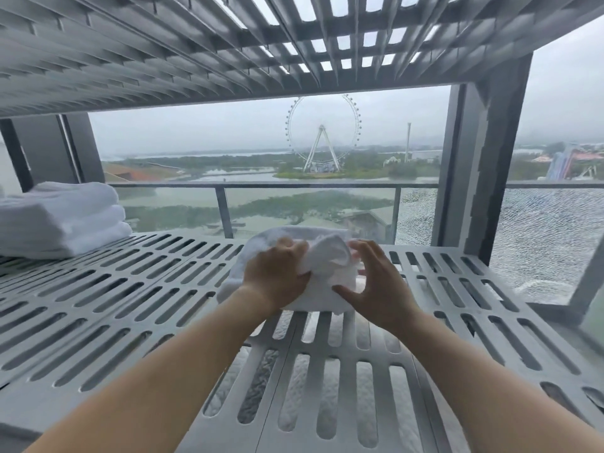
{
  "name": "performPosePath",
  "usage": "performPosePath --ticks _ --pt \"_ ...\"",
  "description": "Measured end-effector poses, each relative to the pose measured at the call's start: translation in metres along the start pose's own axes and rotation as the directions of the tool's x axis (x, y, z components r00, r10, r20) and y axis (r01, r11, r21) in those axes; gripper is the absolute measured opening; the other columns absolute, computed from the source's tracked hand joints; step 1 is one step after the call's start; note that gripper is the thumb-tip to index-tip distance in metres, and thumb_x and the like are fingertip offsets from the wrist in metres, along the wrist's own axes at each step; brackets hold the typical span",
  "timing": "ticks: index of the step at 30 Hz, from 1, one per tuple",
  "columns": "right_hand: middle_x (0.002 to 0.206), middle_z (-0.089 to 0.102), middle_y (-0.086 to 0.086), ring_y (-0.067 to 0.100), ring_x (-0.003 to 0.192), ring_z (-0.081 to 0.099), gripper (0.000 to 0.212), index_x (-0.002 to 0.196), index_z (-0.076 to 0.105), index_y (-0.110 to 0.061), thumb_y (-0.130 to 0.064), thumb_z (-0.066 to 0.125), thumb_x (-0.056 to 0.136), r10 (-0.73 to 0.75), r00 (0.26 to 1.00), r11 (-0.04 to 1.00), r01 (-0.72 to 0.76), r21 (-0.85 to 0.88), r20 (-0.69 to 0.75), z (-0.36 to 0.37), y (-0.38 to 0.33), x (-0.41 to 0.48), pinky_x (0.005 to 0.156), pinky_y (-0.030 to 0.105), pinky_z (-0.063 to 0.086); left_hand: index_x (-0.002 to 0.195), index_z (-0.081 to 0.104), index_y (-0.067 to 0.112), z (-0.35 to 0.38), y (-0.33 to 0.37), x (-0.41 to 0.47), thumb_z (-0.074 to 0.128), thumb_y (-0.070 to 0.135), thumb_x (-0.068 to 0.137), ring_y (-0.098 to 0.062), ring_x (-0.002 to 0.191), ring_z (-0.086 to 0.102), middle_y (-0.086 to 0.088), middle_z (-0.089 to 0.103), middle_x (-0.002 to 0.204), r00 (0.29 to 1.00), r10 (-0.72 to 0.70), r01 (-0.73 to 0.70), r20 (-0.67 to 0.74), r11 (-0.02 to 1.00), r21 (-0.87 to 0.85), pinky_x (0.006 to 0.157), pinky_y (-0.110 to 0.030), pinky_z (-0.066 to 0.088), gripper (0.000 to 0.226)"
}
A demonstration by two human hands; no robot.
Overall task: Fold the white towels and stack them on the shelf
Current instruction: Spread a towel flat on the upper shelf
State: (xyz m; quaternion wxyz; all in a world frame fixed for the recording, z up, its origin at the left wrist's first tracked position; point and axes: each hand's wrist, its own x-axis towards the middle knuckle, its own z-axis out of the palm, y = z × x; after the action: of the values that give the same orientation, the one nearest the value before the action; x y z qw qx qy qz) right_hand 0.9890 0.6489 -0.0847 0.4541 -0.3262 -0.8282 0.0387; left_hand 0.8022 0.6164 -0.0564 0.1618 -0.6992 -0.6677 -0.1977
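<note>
A small folded white towel [322,291] lies in the middle of a grey slotted shelf [130,299]. My left hand [277,273] is closed on the towel's upper left part, bunching the cloth. To the towel's right, my right hand [376,286] has its fingers spread, with the thumb against the near edge and the fingertips at the right side. At the shelf's far left rests a stack of folded white towels [62,220].
Another slotted shelf [196,53] hangs close overhead. Grey uprights [483,165] stand at the right and at the back left. Behind the shelf are a window and a balcony railing [277,186]. More white cloth shows through the slots below.
</note>
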Motion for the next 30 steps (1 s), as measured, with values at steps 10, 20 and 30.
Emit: performPosePath --ticks 10,20,30 --pt "0.134 0.040 0.011 0.024 0.116 0.047 0.064 0.130 0.042 -0.007 -0.023 0.073 0.077 -0.038 0.999 0.999 0.038 -0.009 -0.006 0.017 -0.038 0.020 0.090 0.039 0.050 0.113 0.045 0.007 -0.044 -0.039 -0.005 0.050 0.027 0.089 -0.042 0.084 0.061 -0.015 0.052 0.108 0.953 -0.114 0.129 -0.279 0.991 0.035 0.062 -0.037 0.037 0.032" --pt "0.139 0.039 0.006 0.022 0.123 0.044 0.067 0.135 0.038 -0.013 -0.037 0.068 0.080 -0.067 0.984 0.994 0.080 -0.080 0.162 0.089 -0.081 0.071 0.102 0.031 0.037 0.112 0.044 0.006 -0.063 -0.140 -0.015 0.051 0.025 0.086 -0.036 0.085 0.062 -0.011 0.054 0.107 0.929 -0.277 0.320 -0.247 0.935 0.153 0.061 -0.034 0.036 0.033" --pt "0.155 0.016 -0.005 0.015 0.142 0.010 0.063 0.145 0.021 -0.030 -0.059 0.033 0.090 0.224 0.847 0.925 -0.029 -0.379 0.482 0.154 -0.060 0.080 0.114 0.035 0.004 0.143 -0.006 0.043 -0.023 -0.188 -0.012 0.050 -0.001 0.085 -0.028 0.143 -0.006 -0.001 -0.011 0.156 0.985 0.069 -0.131 0.161 0.900 0.415 0.106 -0.067 0.002 0.092"
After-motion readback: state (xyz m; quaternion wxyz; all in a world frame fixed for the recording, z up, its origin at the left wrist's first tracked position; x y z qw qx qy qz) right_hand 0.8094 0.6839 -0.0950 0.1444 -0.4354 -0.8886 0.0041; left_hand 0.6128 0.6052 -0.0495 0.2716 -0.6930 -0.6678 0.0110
